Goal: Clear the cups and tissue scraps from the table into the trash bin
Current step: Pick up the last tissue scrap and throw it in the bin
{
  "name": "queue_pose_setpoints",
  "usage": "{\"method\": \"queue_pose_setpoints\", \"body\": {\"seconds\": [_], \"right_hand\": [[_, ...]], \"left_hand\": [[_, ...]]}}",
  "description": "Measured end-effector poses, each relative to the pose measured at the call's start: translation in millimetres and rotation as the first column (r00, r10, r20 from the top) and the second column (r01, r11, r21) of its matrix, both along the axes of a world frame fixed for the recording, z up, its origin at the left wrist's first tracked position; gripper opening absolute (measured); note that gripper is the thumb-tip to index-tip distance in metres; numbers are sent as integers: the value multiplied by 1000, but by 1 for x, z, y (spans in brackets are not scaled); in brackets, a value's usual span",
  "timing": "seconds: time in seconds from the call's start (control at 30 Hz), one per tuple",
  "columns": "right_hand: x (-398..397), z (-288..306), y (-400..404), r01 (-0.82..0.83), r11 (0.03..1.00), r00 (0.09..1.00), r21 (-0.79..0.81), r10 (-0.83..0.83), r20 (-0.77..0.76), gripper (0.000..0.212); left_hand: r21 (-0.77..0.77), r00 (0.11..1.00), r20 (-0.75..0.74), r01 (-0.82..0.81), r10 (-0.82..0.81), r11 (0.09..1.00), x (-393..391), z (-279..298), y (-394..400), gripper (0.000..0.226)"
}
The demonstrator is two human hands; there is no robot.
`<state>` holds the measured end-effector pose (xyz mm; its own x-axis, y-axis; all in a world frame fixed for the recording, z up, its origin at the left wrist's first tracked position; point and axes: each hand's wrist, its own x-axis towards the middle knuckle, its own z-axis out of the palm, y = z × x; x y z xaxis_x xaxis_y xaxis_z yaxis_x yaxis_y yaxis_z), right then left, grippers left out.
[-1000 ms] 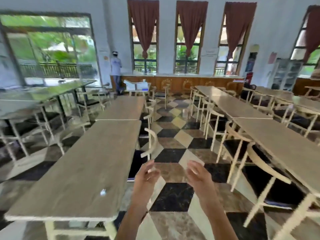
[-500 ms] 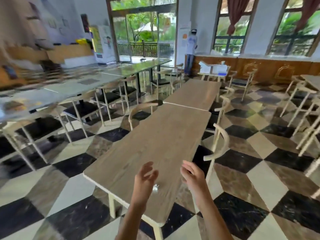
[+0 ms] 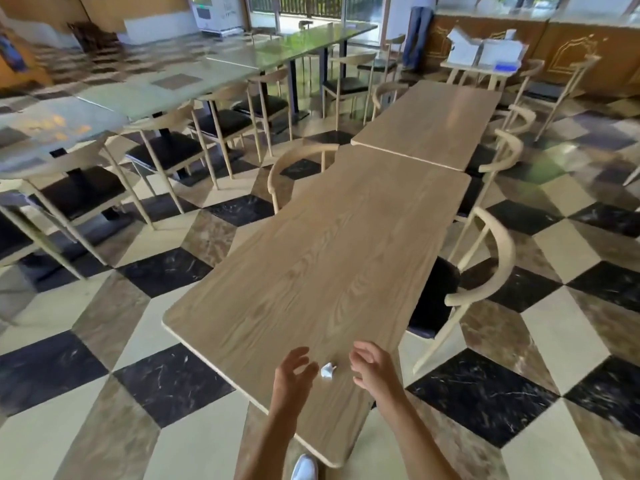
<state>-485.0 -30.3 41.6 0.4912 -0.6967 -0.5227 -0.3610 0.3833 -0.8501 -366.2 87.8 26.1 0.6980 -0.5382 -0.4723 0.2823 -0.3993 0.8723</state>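
- The table [image 3: 311, 258] is almost bare: one small white scrap [image 3: 327, 370] lies on the wood near the close corner. I see no cup on it.
- The scrap lies between the two hands, and neither hand touches it.
- The left hand [image 3: 290, 375] is over the table just left of the scrap, fingers spread and a little curled, holding nothing.
- The right hand [image 3: 373, 368] is just right of the scrap, fingers loosely curled and apart, also holding nothing.
- In my judgement the task is near its end for this table: the cups seem to be gone, and this last scrap is not yet picked up.
- What is left, as far as I can tell: to take the scrap and carry it to the bin.
- The bin is not in view, so I cannot say where it stands or what is already in it.
- The scrap is small and a bit blurred; it looks like crumpled tissue, but I cannot be sure of its shape.
- The next table [image 3: 433, 123], joined at the far end, also looks bare.
- The glass tables [image 3: 114, 95] at the left reflect light, so small things there would be hard to see.
- Far away, a small table [image 3: 481, 65] carries white boxes; what they are I cannot tell.
- The forearms are cut off by the lower edge, and a white shoe [image 3: 304, 468] shows under the corner.
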Motion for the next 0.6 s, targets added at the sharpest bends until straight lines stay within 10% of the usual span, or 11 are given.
{"method": "queue_pose_setpoints", "body": {"seconds": [0.6], "right_hand": [[59, -101, -3, -39, 979, 973, 202, 83, -215, 25]], "left_hand": [[298, 997, -59, 58, -42, 953, 30, -83, -50, 24]]}}
